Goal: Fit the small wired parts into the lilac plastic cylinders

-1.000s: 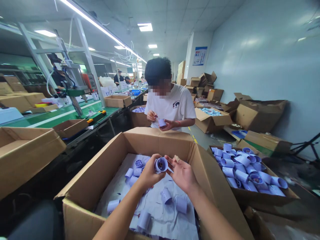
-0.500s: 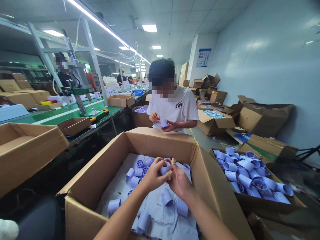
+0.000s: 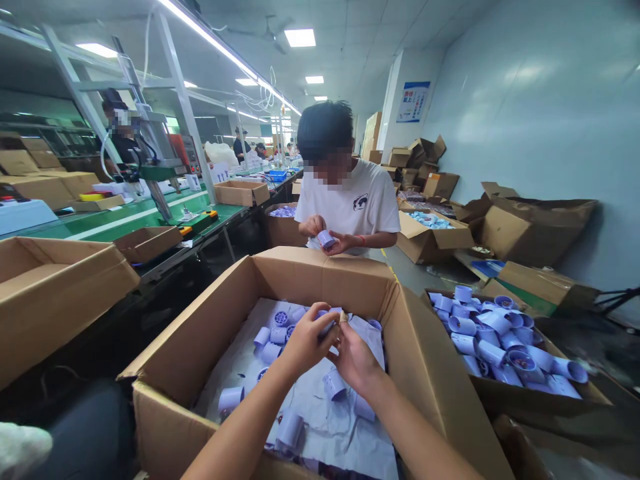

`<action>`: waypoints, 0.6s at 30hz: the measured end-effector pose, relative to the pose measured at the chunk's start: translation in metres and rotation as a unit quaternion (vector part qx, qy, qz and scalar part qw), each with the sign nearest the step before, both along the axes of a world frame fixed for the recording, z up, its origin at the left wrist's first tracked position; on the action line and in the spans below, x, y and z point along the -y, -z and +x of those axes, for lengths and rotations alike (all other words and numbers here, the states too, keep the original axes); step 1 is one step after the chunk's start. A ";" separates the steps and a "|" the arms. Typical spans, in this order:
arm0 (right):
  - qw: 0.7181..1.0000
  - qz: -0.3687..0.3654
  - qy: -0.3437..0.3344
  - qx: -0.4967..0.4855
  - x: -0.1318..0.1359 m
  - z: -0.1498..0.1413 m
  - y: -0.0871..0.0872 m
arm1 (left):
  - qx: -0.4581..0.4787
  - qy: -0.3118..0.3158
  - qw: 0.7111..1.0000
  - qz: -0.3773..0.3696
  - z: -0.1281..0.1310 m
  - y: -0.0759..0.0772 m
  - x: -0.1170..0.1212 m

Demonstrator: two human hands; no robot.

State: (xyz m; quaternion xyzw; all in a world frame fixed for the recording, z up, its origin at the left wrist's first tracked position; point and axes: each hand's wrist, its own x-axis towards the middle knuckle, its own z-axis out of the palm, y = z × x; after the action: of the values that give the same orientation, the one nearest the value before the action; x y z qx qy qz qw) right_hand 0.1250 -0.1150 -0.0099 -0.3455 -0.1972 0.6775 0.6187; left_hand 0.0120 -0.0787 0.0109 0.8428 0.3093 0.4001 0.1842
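**Held left hand and right hand close together above an open carton**

Extended both bare forearms forward and inward, in a narrowing V, from the near side of the carton to above its middle. Curled the left hand loosely, with its back facing up and its fingers bent toward the right. Angled the right hand up to meet it, touching or nearly touching at the fingertips, with one pale beige cover on a right fingertip. Could not tell for either hand whether gripping anything, because of overlapping fingers.

Counted at least ten lilac cups inside the carton, on white paper, many tipped over, with several clustered left of the hands. Made out spoked ends on at least two. Counted roughly twenty or more alike in a second carton at right, too jumbled for an exact number.

Saw one co-worker opposite, in a white shirt, with two hands at a single cup. Noted one press-like machine over a green table at left.
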 end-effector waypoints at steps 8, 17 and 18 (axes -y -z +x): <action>0.999 -0.002 -0.018 0.028 0.000 -0.007 0.005 | -0.002 0.007 0.999 -0.033 -0.002 0.001 -0.001; 0.999 0.001 0.021 -0.037 0.001 -0.012 0.000 | -0.017 0.020 0.997 -0.077 0.002 -0.007 0.001; 0.998 -0.006 0.031 -0.048 0.000 -0.010 -0.001 | -0.020 0.026 0.997 -0.072 0.003 -0.007 0.002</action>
State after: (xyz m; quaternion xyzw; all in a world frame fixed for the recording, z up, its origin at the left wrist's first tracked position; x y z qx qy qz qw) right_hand 0.1153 -0.1155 -0.0091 -0.3220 -0.1522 0.6748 0.6464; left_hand 0.0148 -0.0805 0.0178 0.8429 0.3192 0.3546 0.2487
